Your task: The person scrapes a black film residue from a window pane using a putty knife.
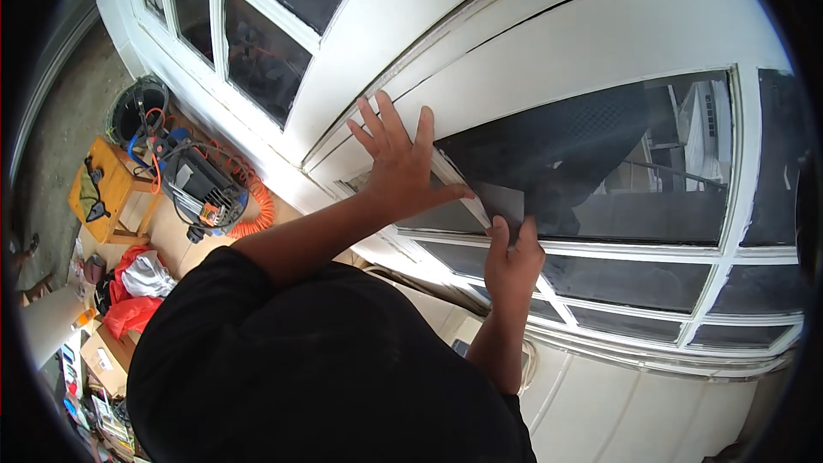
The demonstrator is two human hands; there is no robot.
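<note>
My left hand (396, 154) lies with fingers spread against the white wooden frame (514, 77) of a glazed door or window, its thumb stretched toward a glazing bar (459, 180). My right hand (514, 261) pinches a thin grey sheet of sandpaper (504, 201) between thumb and fingers. The sheet stands up from the grip, in front of the dark glass pane (591, 154) and beside the bar. Part of its lower edge is hidden by my fingers.
On the left floor stand an air compressor (201, 184) with a coiled orange hose (255, 210), a yellow wooden stool (107, 189) and a dark bucket (141, 107). Red cloth or plastic (133, 313) and a cardboard box (107, 360) lie nearer. More white-framed panes (266, 60) adjoin at upper left.
</note>
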